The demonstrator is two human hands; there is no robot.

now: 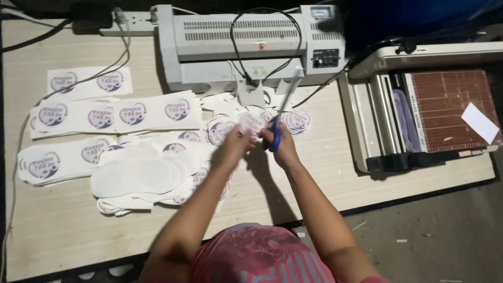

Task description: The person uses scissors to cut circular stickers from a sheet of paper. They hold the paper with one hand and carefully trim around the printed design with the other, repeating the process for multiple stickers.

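At the left of the frame, printed sticker sheets [112, 115] and white cut-outs [139, 175] cover the surface [63, 225]. At centre, the left hand [236, 142] pinches a small paper piece [250, 123]; just beside it, the right hand [281, 144] grips blue-handled scissors [280, 118]. A laminator [246, 39] sits upper centre, a paper cutter [419, 112] right.

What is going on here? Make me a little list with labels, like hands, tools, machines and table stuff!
right hand: the right hand holds blue-handled scissors, blades pointing up and away
left hand: the left hand grips a white printed sheet right at the blades
machines: a grey laminator at the back; a paper cutter with a reddish grid on the right
table stuff: strips of round printed stickers and plain white oval cut-outs on the wooden table
power: a power strip with cables at the far edge
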